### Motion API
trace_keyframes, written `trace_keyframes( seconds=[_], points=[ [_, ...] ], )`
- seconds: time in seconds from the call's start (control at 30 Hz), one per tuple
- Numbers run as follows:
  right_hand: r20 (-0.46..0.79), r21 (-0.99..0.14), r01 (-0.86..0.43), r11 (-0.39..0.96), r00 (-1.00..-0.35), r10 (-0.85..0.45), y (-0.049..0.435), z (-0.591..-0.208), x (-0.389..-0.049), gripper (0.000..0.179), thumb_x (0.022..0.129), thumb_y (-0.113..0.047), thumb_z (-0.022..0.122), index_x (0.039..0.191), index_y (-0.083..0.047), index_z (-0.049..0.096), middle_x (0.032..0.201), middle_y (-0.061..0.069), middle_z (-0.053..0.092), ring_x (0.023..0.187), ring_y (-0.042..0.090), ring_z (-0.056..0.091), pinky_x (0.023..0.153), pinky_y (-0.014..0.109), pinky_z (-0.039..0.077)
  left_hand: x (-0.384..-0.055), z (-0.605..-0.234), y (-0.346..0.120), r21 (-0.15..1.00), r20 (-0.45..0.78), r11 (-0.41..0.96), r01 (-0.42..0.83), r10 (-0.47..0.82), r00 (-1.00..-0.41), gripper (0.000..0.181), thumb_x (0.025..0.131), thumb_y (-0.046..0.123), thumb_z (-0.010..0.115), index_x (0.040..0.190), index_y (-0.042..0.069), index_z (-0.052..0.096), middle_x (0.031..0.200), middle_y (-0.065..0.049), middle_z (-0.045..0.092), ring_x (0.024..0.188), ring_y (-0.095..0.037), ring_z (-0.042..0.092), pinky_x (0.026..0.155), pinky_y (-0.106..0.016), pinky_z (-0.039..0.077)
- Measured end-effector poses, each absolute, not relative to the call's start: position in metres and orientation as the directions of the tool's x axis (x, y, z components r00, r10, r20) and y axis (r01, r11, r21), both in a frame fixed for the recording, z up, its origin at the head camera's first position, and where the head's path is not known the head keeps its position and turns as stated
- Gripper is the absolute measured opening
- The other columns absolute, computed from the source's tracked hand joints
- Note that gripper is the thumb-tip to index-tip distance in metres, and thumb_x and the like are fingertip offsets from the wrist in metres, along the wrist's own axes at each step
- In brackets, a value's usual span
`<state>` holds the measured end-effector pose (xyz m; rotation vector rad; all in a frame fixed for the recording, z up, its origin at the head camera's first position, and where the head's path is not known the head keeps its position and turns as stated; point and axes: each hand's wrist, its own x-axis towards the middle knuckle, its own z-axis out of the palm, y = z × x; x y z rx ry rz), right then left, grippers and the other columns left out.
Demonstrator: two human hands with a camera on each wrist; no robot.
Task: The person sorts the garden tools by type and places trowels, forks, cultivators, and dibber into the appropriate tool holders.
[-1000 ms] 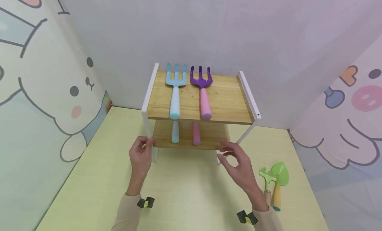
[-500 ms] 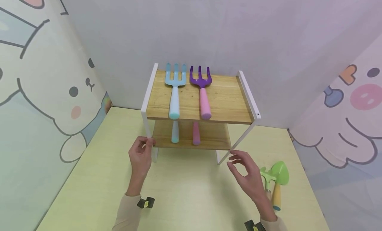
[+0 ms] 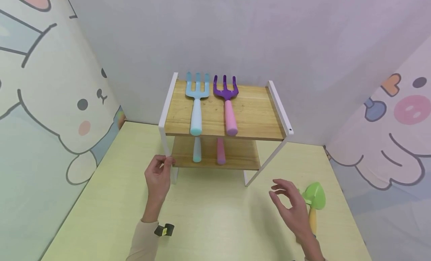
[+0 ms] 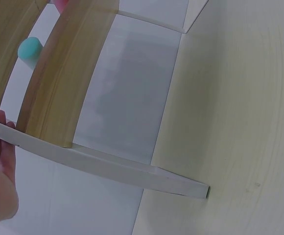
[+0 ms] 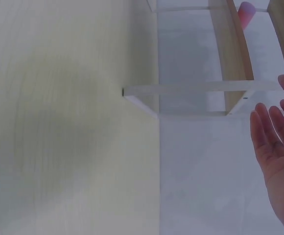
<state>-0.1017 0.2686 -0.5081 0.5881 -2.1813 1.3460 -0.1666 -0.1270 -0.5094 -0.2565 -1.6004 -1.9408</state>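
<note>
A two-tier wooden shelf rack [image 3: 259, 115] with white side frames stands at the back of the table. My left hand [image 3: 158, 178] pinches its front left post at about the lower board's height; in the left wrist view the fingers [image 4: 5, 154] are round the white post. My right hand [image 3: 291, 208] is off the rack at the right, fingers loosely bent, holding nothing. On the top board lie a light blue hand fork [image 3: 196, 115] and a purple hand fork [image 3: 230, 115] with a pink handle. Below, a pale blue handle [image 3: 197, 150] and a pink handle [image 3: 220, 151] show; their heads are hidden.
A green trowel [image 3: 314, 195] with a yellow handle lies on the table at the right, beside a second green tool mostly covered by my right hand. Cartoon-printed curtains [image 3: 215, 36] enclose the table [image 3: 208, 216] at the back and both sides.
My right hand has drawn away from the rack's right side, moving right and towards me, over the green tools. The left hand stays on the post; the rack and forks look still.
</note>
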Motion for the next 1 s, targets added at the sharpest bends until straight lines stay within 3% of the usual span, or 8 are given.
trace_keyframes(
  seconds=[0.23, 0.47, 0.77, 1.0],
  points=[
    [0.586, -0.712, -0.554, 0.43, -0.808, -0.071, 0.283, -0.521, -0.092, 0.055, 0.075, 0.028, 0.072, 0.126, 0.008, 0.063, 0.118, 0.017, 0.065, 0.101, 0.019, 0.067, 0.085, 0.02, 0.056, -0.166, -0.509, -0.127, 0.831, 0.499, -0.08, 0.551, -0.332, -0.801, 0.01, 0.099, -0.012, 0.058, 0.092, -0.019, 0.055, 0.088, 0.0, 0.068, 0.083, -0.011, 0.069, 0.077, -0.019, 0.058],
    [0.456, -0.752, -0.4, 0.524, -0.89, -0.025, 0.296, -0.522, -0.08, 0.052, 0.083, 0.018, 0.075, 0.13, -0.001, 0.063, 0.121, 0.005, 0.065, 0.103, 0.012, 0.066, 0.087, 0.017, 0.055, -0.166, -0.508, -0.126, 0.821, 0.508, -0.097, 0.562, -0.326, -0.798, 0.01, 0.099, -0.013, 0.058, 0.093, -0.02, 0.054, 0.089, -0.001, 0.068, 0.084, -0.012, 0.069, 0.077, -0.018, 0.058],
    [0.425, -0.738, -0.343, 0.582, -0.905, 0.005, 0.312, -0.535, -0.07, 0.051, 0.083, 0.014, 0.077, 0.13, -0.001, 0.063, 0.125, 0.0, 0.064, 0.105, 0.006, 0.066, 0.085, 0.012, 0.053, -0.167, -0.509, -0.127, 0.824, 0.512, -0.075, 0.562, -0.326, -0.795, 0.01, 0.099, -0.012, 0.058, 0.092, -0.019, 0.055, 0.088, -0.002, 0.068, 0.083, -0.012, 0.069, 0.077, -0.019, 0.058],
    [0.342, -0.754, -0.213, 0.621, -0.935, 0.094, 0.318, -0.542, -0.059, 0.05, 0.086, 0.008, 0.078, 0.132, -0.005, 0.063, 0.125, -0.01, 0.062, 0.103, 0.003, 0.065, 0.085, 0.01, 0.052, -0.167, -0.511, -0.127, 0.824, 0.51, -0.084, 0.561, -0.324, -0.797, 0.011, 0.099, -0.011, 0.058, 0.092, -0.019, 0.055, 0.088, -0.002, 0.068, 0.083, -0.012, 0.069, 0.077, -0.019, 0.058]
  ],
)
